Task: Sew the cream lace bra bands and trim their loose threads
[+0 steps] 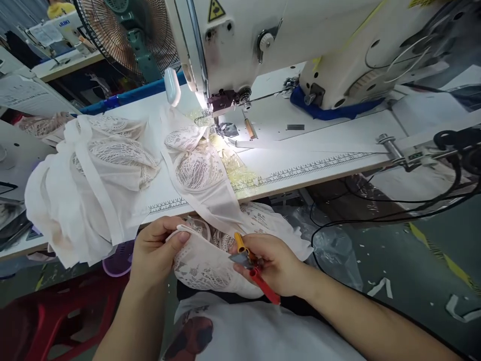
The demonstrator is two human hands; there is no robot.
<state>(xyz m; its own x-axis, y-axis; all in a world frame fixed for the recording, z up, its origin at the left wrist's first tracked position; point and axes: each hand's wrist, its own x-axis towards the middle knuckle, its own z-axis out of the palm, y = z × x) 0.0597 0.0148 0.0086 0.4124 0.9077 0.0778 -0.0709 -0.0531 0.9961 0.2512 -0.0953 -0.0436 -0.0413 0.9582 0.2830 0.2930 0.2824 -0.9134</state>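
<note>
My left hand (158, 245) pinches the edge of a white lace garment piece (203, 268) that lies in my lap. My right hand (276, 263) is closed on small thread snips (250, 260) with yellow and red handles, their blades touching the lace. A white strap (203, 208) runs from the piece up over the table edge to more lace cups (197, 168) lying near the needle (218, 125) of the sewing machine (263, 45).
A pile of white lace garments (93, 185) lies on the left of the white sewing table (319, 160), which has a ruler printed along its front edge. A fan (128, 35) stands behind. Black cables (413, 205) hang at the right. A red stool (60, 316) stands below left.
</note>
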